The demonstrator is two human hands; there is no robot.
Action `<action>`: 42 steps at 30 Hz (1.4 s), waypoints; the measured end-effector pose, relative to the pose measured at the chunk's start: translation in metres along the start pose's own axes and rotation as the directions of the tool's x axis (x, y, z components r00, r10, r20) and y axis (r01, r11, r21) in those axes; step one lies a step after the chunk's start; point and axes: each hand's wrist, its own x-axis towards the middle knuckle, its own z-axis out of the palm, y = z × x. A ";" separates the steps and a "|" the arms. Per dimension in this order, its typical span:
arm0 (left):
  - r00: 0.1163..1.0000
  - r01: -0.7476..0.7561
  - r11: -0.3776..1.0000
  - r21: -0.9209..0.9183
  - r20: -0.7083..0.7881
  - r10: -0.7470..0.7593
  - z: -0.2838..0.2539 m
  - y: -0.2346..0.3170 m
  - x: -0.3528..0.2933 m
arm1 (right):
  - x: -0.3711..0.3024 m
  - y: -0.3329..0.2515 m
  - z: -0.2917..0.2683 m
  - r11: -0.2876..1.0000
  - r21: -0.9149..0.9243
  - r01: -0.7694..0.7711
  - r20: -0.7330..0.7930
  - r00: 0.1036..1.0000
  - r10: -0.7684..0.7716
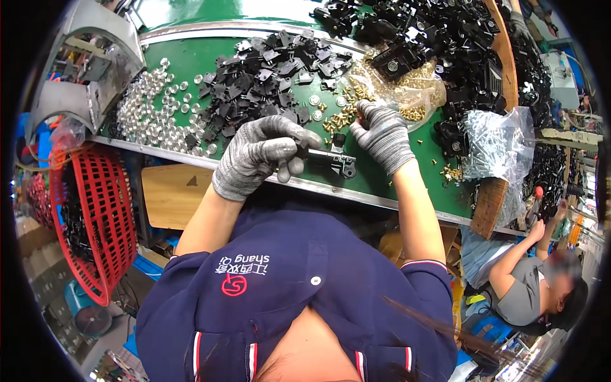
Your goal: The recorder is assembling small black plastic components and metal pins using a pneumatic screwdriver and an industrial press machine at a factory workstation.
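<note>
My left hand [262,153], in a grey knit glove, pinches one end of a small black bracket [334,160] above the table's front edge. The bracket points right, and its gripped end is partly hidden by my fingers. My right hand [387,137], gloved alike, is at the right edge of a scatter of small brass fasteners [337,120]. Its fingers are curled in; whatever they hold, if anything, is too small to make out. A clear plastic bag with more brass pieces [414,113] lies just beyond it.
The green tabletop [191,54] holds silvery round caps [153,105] at left and a heap of flat black parts [254,86]. Larger black assemblies [407,38] pile up behind. A bag of screws [496,146] lies right by a wooden strip [489,207]. A red basket [95,216] stands left; a co-worker [528,290] sits right.
</note>
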 end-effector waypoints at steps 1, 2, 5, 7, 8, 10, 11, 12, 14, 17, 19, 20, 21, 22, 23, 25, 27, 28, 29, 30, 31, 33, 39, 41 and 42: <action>1.000 0.001 1.000 -0.001 0.001 -0.001 0.000 0.001 -0.001 | 0.000 0.002 0.003 0.999 0.036 0.030 -0.059 0.998 -0.028; 0.999 0.045 0.995 -0.085 0.015 -0.044 0.002 0.003 -0.001 | -0.002 0.004 0.006 0.996 0.073 0.059 -0.119 0.992 -0.050; 0.989 0.146 0.958 -0.247 0.060 -0.135 0.011 0.006 -0.001 | -0.011 0.006 0.004 0.960 0.279 0.023 -0.161 0.987 0.023; 1.000 0.008 0.986 -0.165 -0.018 -0.011 0.019 0.004 0.001 | -0.021 0.004 -0.001 0.806 0.584 -0.095 -0.087 0.980 0.178; 0.997 -0.062 0.991 -0.120 -0.054 0.056 0.023 0.002 0.003 | -0.026 0.005 0.002 0.806 0.584 -0.097 -0.086 0.980 0.181; 0.977 -0.199 0.950 0.240 -0.025 0.211 0.030 -0.003 0.014 | -0.037 0.005 0.014 0.850 0.526 -0.036 -0.206 0.964 0.168; 0.936 -0.319 0.764 0.561 0.058 0.348 0.034 -0.006 0.020 | -0.043 0.004 0.016 0.870 0.493 -0.008 -0.265 0.951 0.159; 0.879 -0.398 0.462 0.793 0.185 0.440 0.038 -0.010 0.025 | -0.049 0.002 0.016 0.869 0.495 -0.014 -0.266 0.949 0.167; 0.882 -0.381 0.410 0.829 0.193 0.430 0.045 -0.022 0.027 | -0.062 -0.003 0.011 0.809 0.588 -0.017 -0.266 0.940 0.213; 0.885 -0.347 0.295 0.890 0.206 0.418 0.049 -0.034 0.030 | -0.090 -0.013 0.008 0.797 0.604 -0.016 -0.257 0.943 0.213; 0.829 -0.431 0.110 0.896 0.345 0.440 0.048 -0.034 0.034 | -0.107 -0.020 0.009 0.836 0.549 -0.004 -0.229 0.961 0.155; 0.796 -0.467 0.016 0.884 0.412 0.442 0.047 -0.034 0.036 | -0.113 -0.022 0.011 0.834 0.551 -0.009 -0.231 0.959 0.163; 0.797 -0.471 0.016 0.882 0.417 0.437 0.045 -0.036 0.037 | -0.117 -0.023 0.017 0.875 0.484 -0.016 -0.217 0.966 0.138; 0.783 -0.495 0.018 0.869 0.436 0.444 0.042 -0.038 0.038 | -0.121 -0.025 0.023 0.910 0.414 -0.022 -0.199 0.973 0.114; 0.768 -0.517 0.020 0.855 0.454 0.451 0.038 -0.040 0.038 | -0.124 -0.025 0.026 0.940 0.341 -0.025 -0.179 0.980 0.091; 0.754 -0.542 0.022 0.840 0.475 0.453 0.034 -0.041 0.036 | -0.123 -0.022 0.025 0.950 0.311 -0.017 -0.139 0.988 0.063; 0.735 -0.587 0.022 0.809 0.521 0.434 0.029 -0.042 0.033 | -0.117 -0.016 0.022 0.969 0.246 0.018 -0.051 0.999 -0.006; 0.724 -0.608 0.023 0.794 0.543 0.425 0.028 -0.042 0.032 | -0.113 -0.013 0.022 0.969 0.248 0.018 -0.052 0.999 -0.005; 0.724 -0.610 0.023 0.792 0.545 0.423 0.029 -0.043 0.032 | -0.109 -0.009 0.020 0.981 0.191 0.025 0.005 1.000 -0.027; 0.716 -0.617 0.024 0.787 0.549 0.431 0.029 -0.043 0.032 | -0.106 -0.006 0.019 0.990 0.133 0.037 0.065 0.997 -0.046; 0.708 -0.624 0.024 0.781 0.552 0.440 0.030 -0.043 0.031 | -0.105 -0.004 0.019 0.996 0.076 0.052 0.126 0.990 -0.062; 0.701 -0.628 0.023 0.778 0.552 0.453 0.030 -0.044 0.030 | -0.103 -0.003 0.020 0.996 0.047 0.070 0.086 0.994 -0.074; 0.581 -0.638 -0.133 0.759 0.587 0.564 0.027 -0.056 0.034 | -0.107 -0.002 0.014 0.988 0.054 0.143 0.007 0.990 -0.143; 0.549 -0.625 -0.190 0.757 0.599 0.583 0.026 -0.058 0.040 | -0.106 -0.004 0.013 0.987 0.018 0.159 0.016 0.987 -0.159; 0.541 -0.608 -0.198 0.769 0.584 0.605 0.025 -0.058 0.045 | -0.105 -0.005 0.012 0.985 -0.018 0.171 0.021 0.985 -0.170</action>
